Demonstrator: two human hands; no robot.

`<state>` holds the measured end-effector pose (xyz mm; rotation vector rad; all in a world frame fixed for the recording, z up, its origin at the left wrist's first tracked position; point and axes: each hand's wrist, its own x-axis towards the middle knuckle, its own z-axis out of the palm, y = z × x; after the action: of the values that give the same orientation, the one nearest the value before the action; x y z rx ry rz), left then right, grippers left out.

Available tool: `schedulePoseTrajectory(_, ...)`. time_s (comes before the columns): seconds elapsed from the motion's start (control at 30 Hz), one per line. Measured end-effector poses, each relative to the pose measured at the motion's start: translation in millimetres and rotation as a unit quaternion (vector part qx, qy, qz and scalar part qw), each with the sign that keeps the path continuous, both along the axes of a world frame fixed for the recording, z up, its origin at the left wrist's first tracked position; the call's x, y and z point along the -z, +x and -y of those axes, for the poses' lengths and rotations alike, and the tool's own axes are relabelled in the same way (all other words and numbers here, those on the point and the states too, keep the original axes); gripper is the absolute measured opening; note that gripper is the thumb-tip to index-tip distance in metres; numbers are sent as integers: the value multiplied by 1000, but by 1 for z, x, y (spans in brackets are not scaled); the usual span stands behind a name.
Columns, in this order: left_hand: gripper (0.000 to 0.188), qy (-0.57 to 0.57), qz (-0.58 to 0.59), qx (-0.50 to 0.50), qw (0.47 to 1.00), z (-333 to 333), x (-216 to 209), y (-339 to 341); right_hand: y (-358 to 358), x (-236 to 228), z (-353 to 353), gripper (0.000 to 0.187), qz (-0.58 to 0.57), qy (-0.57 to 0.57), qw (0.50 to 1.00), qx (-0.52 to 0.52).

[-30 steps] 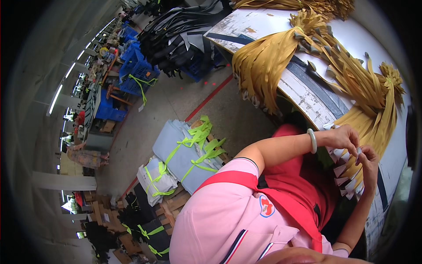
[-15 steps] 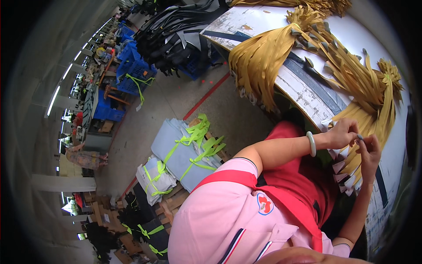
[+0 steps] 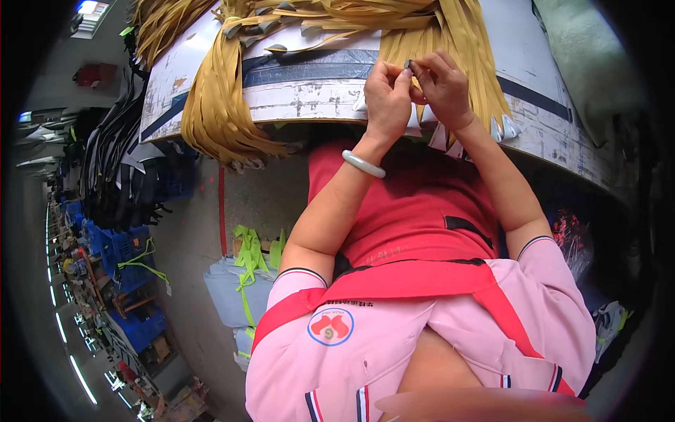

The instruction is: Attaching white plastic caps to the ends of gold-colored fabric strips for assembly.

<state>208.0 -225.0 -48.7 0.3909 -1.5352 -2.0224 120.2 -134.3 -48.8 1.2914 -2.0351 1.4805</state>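
My left hand [image 3: 389,102], with a pale bangle on the wrist, and my right hand [image 3: 444,88] meet over the worktable's near edge. Fingertips of both pinch a small dark grey piece [image 3: 407,64]; its exact kind is too small to tell. Beneath and behind them, long golden-brown fabric strips [image 3: 472,49] lie across the tabletop, their white-tipped ends [image 3: 508,129] reaching the edge. Left of my hands, a bunched bundle of similar strips [image 3: 219,105] droops over the edge. Several strips between the bundles have grey ends [image 3: 280,49].
Worn white worktable [image 3: 302,98] with dark tape strips. Black strips [image 3: 112,155] hang at the left, near blue crates [image 3: 126,257]. On the floor lie pale blue stacks [image 3: 235,288] tied with bright green bands. Pale fabric [image 3: 583,56] is at the far right.
The view has swung, so the table and my hands now appear nearer the top middle. Both hands stay together, pinching the small grey piece.
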Motion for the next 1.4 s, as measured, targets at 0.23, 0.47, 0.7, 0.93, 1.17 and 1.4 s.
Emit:
schedulePoseTrajectory(0.23, 14, -62, -43, 95, 993, -9, -21, 20, -8, 1, -25, 6, 334, -107, 923, -156)
schedulePoseTrajectory(0.47, 8, -320, -15, 143, 936, 36, -29, 12, -2, -16, -39, 11, 383, -46, 896, -221)
schedulePoseTrajectory(0.7, 8, -409, -37, 110, 905, 28, -20, 10, 5, -30, -44, 24, 402, 65, 899, -165)
schedulePoseTrajectory(0.93, 12, -363, -14, 62, 930, 35, -6, 17, -38, 19, -75, 23, 447, 14, 895, -3)
schedulePoseTrajectory(1.17, 10, -79, -29, -7, 996, 115, -6, 23, -54, 3, -143, 26, 434, -27, 900, 17)
schedulePoseTrajectory(1.4, 14, -28, -111, -110, 987, 188, -57, 39, -20, -4, -121, 21, 381, 96, 919, -26)
